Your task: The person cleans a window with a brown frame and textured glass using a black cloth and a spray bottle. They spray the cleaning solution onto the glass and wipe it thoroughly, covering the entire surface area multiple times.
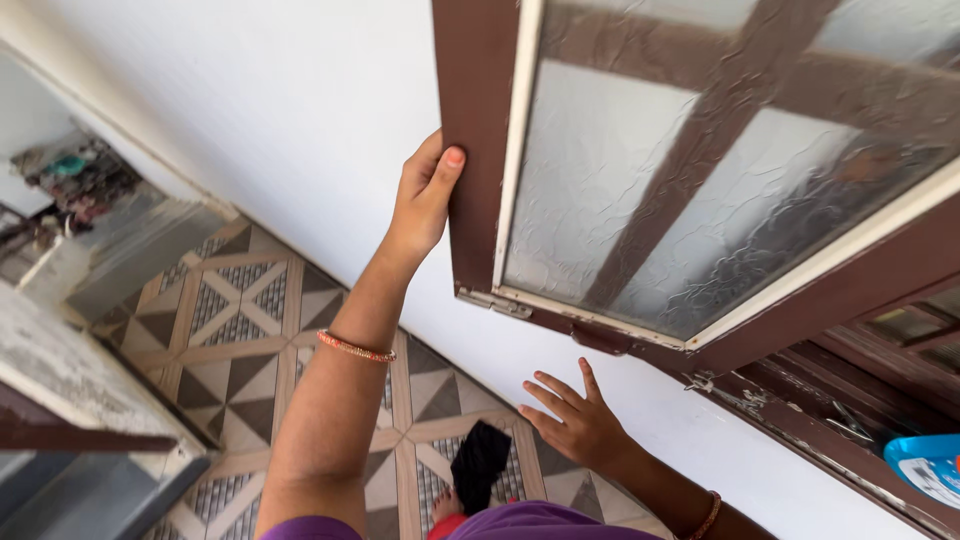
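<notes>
My left hand (425, 195) grips the outer edge of a dark brown wooden window shutter (470, 150), thumb on its face. The shutter has frosted glass panes (590, 170) and swings out from the white wall. My right hand (578, 420) hangs below the shutter with fingers spread, holding nothing, close to the wall. An orange bangle sits on each wrist. A black cloth (480, 462) hangs by my body below, near my foot.
The window frame and sill (800, 410) lie at the right, with a blue plastic container (928, 465) on the sill. Patterned brown and white floor tiles (235, 330) stretch below. A grey ledge (60, 370) stands at the left.
</notes>
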